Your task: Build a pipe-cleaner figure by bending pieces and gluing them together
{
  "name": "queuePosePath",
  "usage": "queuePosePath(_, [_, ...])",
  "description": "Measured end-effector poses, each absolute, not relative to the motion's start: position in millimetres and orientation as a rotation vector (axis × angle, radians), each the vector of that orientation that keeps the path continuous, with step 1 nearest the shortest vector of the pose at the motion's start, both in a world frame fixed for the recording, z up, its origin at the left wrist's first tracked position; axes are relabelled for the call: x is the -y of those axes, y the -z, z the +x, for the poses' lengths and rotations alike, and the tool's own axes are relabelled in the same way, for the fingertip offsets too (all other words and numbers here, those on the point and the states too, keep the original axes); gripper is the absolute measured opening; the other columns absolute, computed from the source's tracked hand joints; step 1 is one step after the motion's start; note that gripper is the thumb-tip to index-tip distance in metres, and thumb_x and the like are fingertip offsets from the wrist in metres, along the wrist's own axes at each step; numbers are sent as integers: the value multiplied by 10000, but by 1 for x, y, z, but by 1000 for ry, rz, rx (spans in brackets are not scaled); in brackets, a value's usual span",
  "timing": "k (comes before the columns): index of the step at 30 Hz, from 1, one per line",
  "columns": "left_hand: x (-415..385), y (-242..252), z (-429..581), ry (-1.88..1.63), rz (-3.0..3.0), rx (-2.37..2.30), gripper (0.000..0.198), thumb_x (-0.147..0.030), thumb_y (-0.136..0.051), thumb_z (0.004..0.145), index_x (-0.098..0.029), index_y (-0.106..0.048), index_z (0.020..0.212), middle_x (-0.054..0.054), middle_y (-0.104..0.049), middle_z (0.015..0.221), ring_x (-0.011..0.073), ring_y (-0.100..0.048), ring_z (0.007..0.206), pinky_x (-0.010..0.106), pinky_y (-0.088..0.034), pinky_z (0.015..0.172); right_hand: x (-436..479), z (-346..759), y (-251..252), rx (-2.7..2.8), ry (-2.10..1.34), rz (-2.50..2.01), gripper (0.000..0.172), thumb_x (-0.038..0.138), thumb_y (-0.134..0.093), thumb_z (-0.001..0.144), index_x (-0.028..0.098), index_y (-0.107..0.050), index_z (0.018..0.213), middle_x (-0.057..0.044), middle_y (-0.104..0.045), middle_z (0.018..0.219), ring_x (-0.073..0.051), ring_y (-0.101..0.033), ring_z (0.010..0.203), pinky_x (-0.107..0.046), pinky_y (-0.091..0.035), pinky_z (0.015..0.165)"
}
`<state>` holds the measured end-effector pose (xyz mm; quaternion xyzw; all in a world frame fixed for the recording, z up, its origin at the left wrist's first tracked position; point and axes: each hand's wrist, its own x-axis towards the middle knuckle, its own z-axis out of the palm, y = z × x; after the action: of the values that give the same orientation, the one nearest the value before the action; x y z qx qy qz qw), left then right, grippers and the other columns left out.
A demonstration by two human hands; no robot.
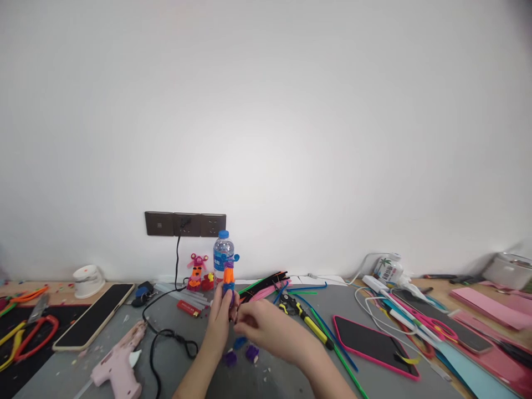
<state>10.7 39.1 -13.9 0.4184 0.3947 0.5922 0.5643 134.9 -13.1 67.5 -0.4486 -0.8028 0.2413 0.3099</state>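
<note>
My left hand [222, 313] holds a small figure [228, 277] upright, made of fuzzy orange, purple and blue pipe cleaner, with blue loops at its top. Close against it, my right hand [260, 324] has its fingers pinched together near the figure's lower part; what is between them, if anything, is hidden. Behind the figure stands a water bottle [223, 244] with a blue cap. A pink and orange figure [197, 271] of similar make stands to the left. Purple fuzzy pieces [251, 353] lie on the grey mat below my hands.
At the left are a pink glue gun [120, 363], a phone [95, 316] and red-handled scissors [39, 335]. Yellow-black pliers [307, 318], green and blue pipe cleaners [338, 352] and a pink-cased phone [376, 346] lie to the right. A black cord [152, 332] crosses the mat.
</note>
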Motion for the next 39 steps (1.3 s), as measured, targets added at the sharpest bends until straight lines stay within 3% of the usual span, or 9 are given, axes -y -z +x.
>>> queuePosePath(2, [-41, 17, 10, -1403, 1006, -868, 479, -608, -691, 716, -207, -589, 959, -25, -576, 697, 100, -444, 507, 225, -372, 478, 2, 155, -50, 2063, -535, -1606, 207, 30, -614, 634, 194, -612, 507, 19, -544, 501, -128, -447, 477, -229, -253, 478])
queuePosePath(7, [-44, 20, 10, -1419, 1010, -773, 373, -527, -684, 758, -185, -604, 884, -23, -581, 708, 67, -406, 478, 194, -361, 451, -15, 165, -10, 2126, -664, -1784, 138, 96, -738, 532, 183, -634, 558, 0, -570, 528, -160, -497, 497, -239, -261, 486])
queuePosePath(13, [-45, 26, 11, -1411, 983, -762, 344, -490, -680, 777, -197, -603, 940, -17, -607, 733, 67, -422, 479, 192, -382, 457, -20, 170, 2, 2132, -720, -1682, 133, 53, -580, 645, 185, -589, 657, 9, -598, 627, -158, -567, 607, -224, -312, 522])
queuePosePath(17, [-44, 27, 11, -1396, 971, -769, 327, -466, -677, 785, -198, -612, 961, -10, -613, 731, 76, -431, 487, 195, -381, 446, -23, 176, 3, 1827, -1056, -1412, 47, 177, -547, 747, 206, -514, 730, 24, -607, 686, -133, -594, 522, -205, -358, 464])
queuePosePath(19, [-42, 24, 11, -1377, 972, -751, 327, -448, -684, 786, -195, -623, 983, -5, -614, 736, 84, -451, 502, 200, -392, 450, -25, 177, 2, 1629, -1250, -1233, 103, 271, -564, 768, 209, -493, 726, 16, -624, 681, -138, -605, 482, -206, -372, 434])
queuePosePath(24, [-33, 16, 13, -1343, 958, -644, 309, -424, -674, 812, -199, -650, 1023, 76, -668, 942, 195, -622, 778, 259, -490, 547, -31, 175, -4, 1452, -1289, -1023, 312, 473, -676, 745, 172, -600, 709, -13, -655, 637, -121, -570, 481, -218, -425, 477])
queuePosePath(30, [-34, 26, 18, -1349, 842, -637, 375, -418, -705, 774, -202, -664, 1077, 129, -703, 1077, 299, -658, 971, 313, -534, 610, -34, 176, -3, 1297, -1206, -994, 475, 585, -760, 667, 167, -658, 868, 9, -623, 596, -99, -495, 450, -204, -381, 441])
queuePosePath(35, [-32, 29, 20, -1347, 810, -670, 405, -438, -690, 787, -209, -662, 1121, 139, -700, 1178, 345, -616, 1132, 390, -559, 764, -31, 175, -6, 1323, -1012, -980, 395, 563, -679, 773, 169, -652, 787, 19, -534, 551, -114, -459, 464, -225, -376, 450])
queuePosePath(39, [-27, 20, 18, -1325, 824, -608, 389, -430, -690, 812, -199, -667, 1124, 154, -676, 1247, 366, -575, 1213, 414, -547, 840, -30, 179, -6, 1405, -758, -1047, 255, 408, -636, 836, 179, -629, 723, 17, -509, 558, -135, -467, 494, -235, -367, 469])
